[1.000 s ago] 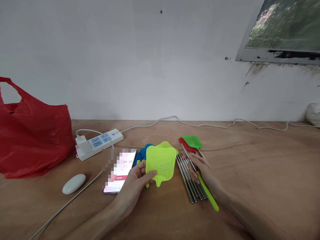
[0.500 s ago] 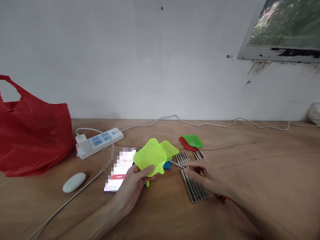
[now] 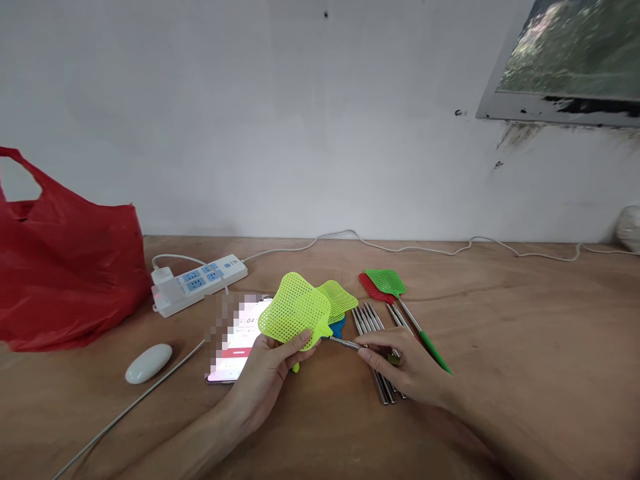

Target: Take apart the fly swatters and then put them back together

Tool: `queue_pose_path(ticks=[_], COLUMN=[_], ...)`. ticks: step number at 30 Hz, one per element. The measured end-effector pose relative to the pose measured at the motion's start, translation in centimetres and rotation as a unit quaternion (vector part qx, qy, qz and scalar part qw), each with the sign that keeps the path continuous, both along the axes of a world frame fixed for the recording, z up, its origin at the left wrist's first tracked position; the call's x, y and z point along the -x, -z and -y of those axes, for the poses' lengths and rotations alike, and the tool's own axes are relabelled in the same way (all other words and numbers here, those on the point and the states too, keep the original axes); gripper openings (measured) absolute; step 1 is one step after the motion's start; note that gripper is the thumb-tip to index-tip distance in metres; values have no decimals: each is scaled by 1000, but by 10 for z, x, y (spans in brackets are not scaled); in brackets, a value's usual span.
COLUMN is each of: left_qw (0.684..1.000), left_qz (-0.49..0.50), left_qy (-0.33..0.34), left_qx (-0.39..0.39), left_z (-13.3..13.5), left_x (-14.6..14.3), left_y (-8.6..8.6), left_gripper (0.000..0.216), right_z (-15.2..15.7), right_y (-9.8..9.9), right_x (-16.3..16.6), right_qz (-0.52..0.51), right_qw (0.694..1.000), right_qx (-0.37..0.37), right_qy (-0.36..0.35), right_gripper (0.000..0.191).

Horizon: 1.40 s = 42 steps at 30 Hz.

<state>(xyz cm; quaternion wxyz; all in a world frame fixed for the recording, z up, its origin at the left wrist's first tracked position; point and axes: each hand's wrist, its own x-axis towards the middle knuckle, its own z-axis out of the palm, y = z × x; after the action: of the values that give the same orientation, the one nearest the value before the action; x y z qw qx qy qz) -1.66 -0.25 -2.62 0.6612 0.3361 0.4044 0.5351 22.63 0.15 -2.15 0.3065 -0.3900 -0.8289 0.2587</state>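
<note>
My left hand (image 3: 270, 373) grips a yellow-green mesh fly-swatter head (image 3: 293, 311), held tilted above the table. My right hand (image 3: 405, 367) pinches a thin metal rod (image 3: 345, 344) whose tip meets the socket at the head's base. Under the held head lie another yellow-green head (image 3: 340, 298) and a blue one (image 3: 338, 327). A bundle of metal rods (image 3: 373, 327) lies beside my right hand. Further back are a finished green swatter (image 3: 385, 281) with a green handle (image 3: 434, 352) and a red one (image 3: 369, 287).
A phone (image 3: 239, 340) with a lit screen lies left of my left hand. A white power strip (image 3: 199, 284), a white oval object (image 3: 149, 363), white cables (image 3: 400, 250) and a red plastic bag (image 3: 65, 267) sit on the wooden table (image 3: 525, 333).
My right hand picked a metal rod from the bundle and brought its tip left to the base of the head. My left hand tilted the head and shifted it slightly left.
</note>
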Motion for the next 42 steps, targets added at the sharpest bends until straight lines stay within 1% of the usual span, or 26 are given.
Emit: queue_pose_path(ticks=[4,11,17,22,26,33,38,42], left_qw=[1000,999,998,998,998,997,994,993], left_qz=[-1,-28,-57,-63,-66,-77,-106,-111], left_qy=[-6,-6,-14,-10,-4,-3,-12,-17], left_qx=[-6,-15,-13,-12,-20,-7,-32,-35], left_z=[1,0,-1,-2,-1,0,1,3], left_x=[0,-1,-1,0,-1,-3,-4,-5], left_y=[0,-2,-3,0,1,-1,-2,-2], left_gripper=[54,55,55,55,55,60,57,52], right_z=[-2,-2,-1,1,3,4,4,7], right_y=[-2,-1,-1,2,5,8,6,11], right_x=[-1,-2,0,4,5,4,5,6], right_qz=[0,1,23,3,13,45,46,32], right_qw=[1000,1000,1000,999,999,998,998,996], right_qx=[16,21,-13,-28,-30,-35,-36,-74], right_qy=[-4,3,15,27,29,17,1,29], right_gripper=[36,33,39,30,29,35,42,39])
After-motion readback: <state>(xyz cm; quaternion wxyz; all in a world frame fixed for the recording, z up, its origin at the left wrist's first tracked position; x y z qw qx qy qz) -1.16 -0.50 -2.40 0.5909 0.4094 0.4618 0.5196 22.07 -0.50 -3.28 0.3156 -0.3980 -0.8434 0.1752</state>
